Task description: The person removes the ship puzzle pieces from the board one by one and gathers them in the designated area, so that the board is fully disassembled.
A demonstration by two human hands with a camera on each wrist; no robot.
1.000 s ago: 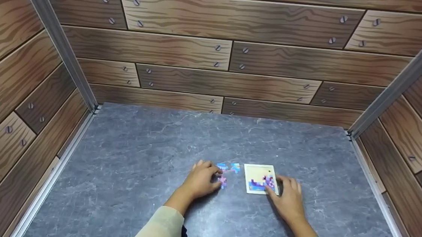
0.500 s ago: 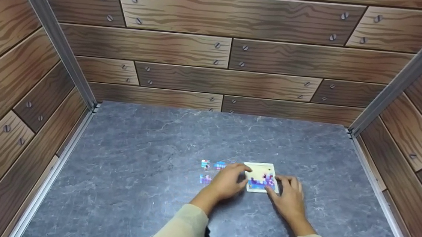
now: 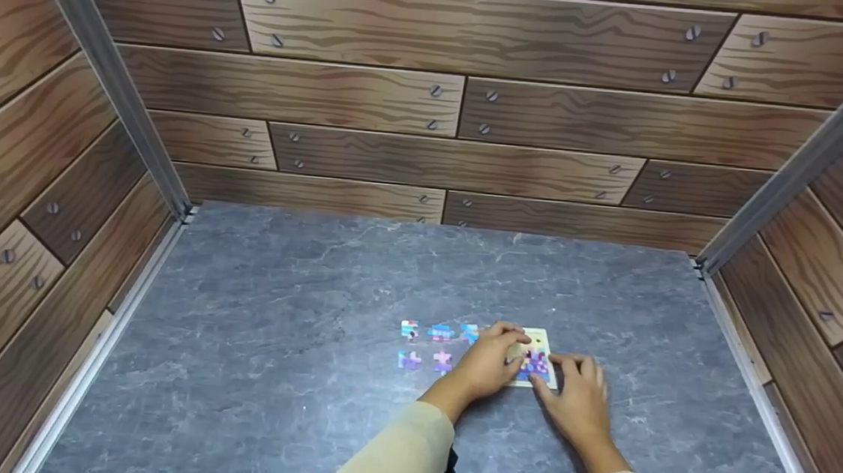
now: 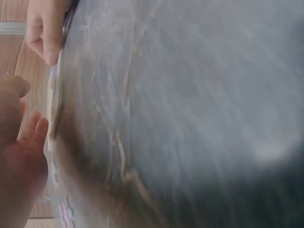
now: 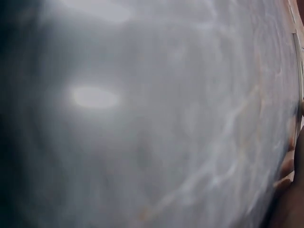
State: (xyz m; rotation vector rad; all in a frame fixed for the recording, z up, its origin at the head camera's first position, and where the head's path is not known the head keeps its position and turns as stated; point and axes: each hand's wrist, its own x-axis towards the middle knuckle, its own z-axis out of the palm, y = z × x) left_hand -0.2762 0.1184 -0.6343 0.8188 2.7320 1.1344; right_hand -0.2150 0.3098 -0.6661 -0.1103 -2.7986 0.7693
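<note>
I judge this jigsaw tray [image 3: 542, 345] light, stiff, best held by its rim; the right hand's [image 3: 579, 396] fingers grip its edge; whether the left hand's [image 3: 488, 363] pinch anything, I can't tell.

Grey marbled tabletop [image 3: 275, 278]; plank-print back wall [image 3: 342, 95] along far edge; metal posts [image 3: 102, 61] at far corners; plank-print side walls [image 3: 13, 167]; glare [image 3: 510, 454] toward near edge.

Seemingly narrow gap, left grip [image 3: 488, 362] to right grip [image 3: 579, 393]
</note>
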